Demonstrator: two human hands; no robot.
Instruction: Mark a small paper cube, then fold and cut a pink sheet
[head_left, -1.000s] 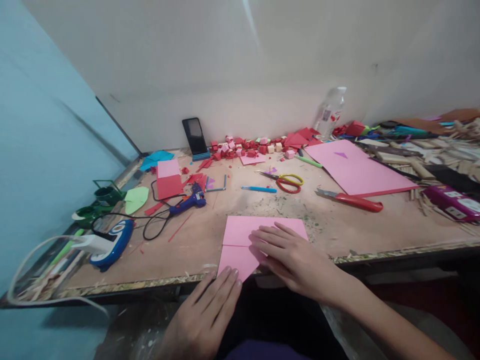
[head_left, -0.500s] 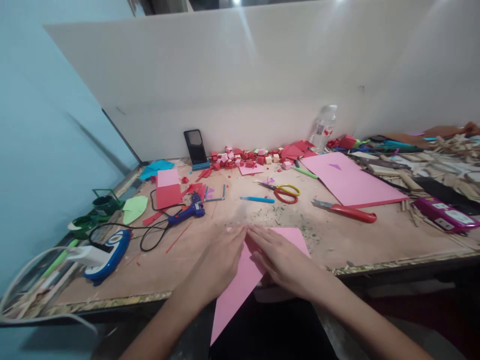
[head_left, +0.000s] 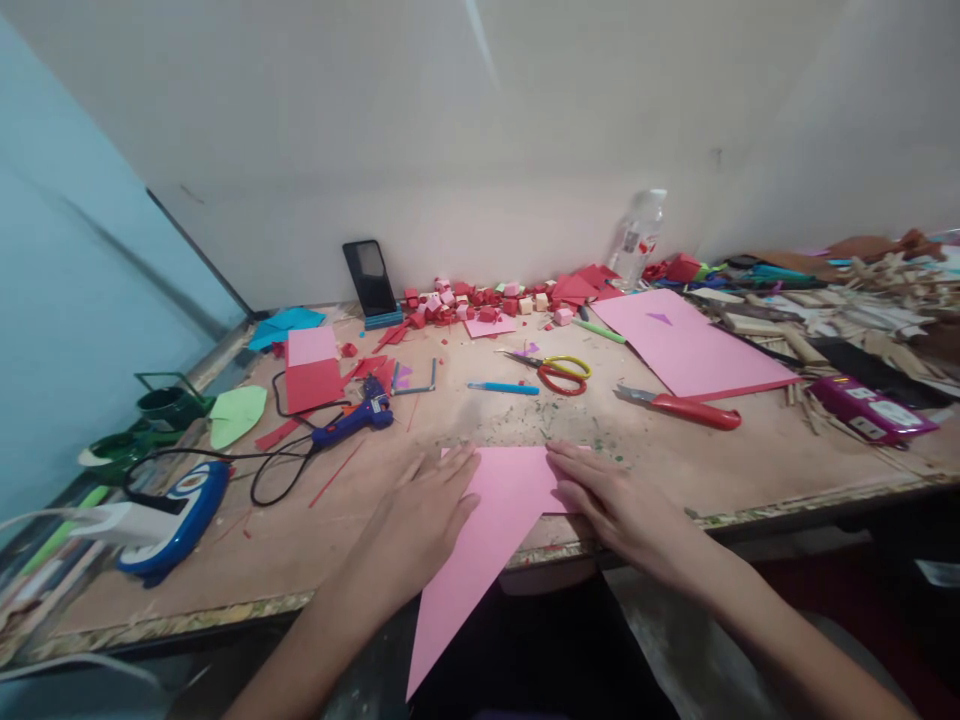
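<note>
A folded sheet of pink paper (head_left: pixel 487 550) lies at the table's front, its long pointed end hanging over the edge toward me. My left hand (head_left: pixel 427 510) rests flat on the paper's left side, fingers stretched forward. On the right part of the sheet, my right hand (head_left: pixel 611 490) lies flat with its fingers extended along the far folded edge. Bare pink paper shows between the two hands. Beyond them lie a blue pen-like tool (head_left: pixel 504 388) and scissors (head_left: pixel 559 372) with one yellow and one red handle.
A red-handled knife (head_left: pixel 686 408) and a large pink sheet (head_left: pixel 697 350) lie to the right. At left are a blue glue gun (head_left: pixel 352 420) with its cord and a blue power strip (head_left: pixel 176 525). Small paper cubes (head_left: pixel 480 300), a phone (head_left: pixel 370 278) and a bottle (head_left: pixel 637 240) line the back.
My hands were close together at the middle of the paper's far edge. They have moved apart, the right one sliding rightward along that edge. The camera view has tilted downward.
</note>
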